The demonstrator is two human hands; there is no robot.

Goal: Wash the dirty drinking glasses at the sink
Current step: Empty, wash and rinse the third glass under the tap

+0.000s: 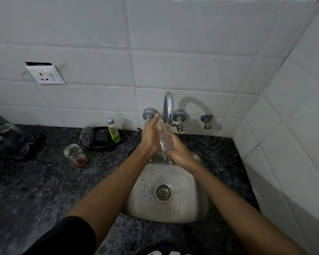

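Note:
A clear drinking glass is held tilted under the tap spout, between both palms over the steel sink. My left hand lies flat against its left side. My right hand cups it from below and from the right. Water runs over the glass and drips off my hands into the basin. A second glass with a brown residue at its bottom stands on the dark counter, left of the sink.
A black dish behind the sink's left holds a scrubber and a bottle of green liquid. A dark cloth and more glassware lie at the far left. Tap valves and tiled walls stand behind and to the right.

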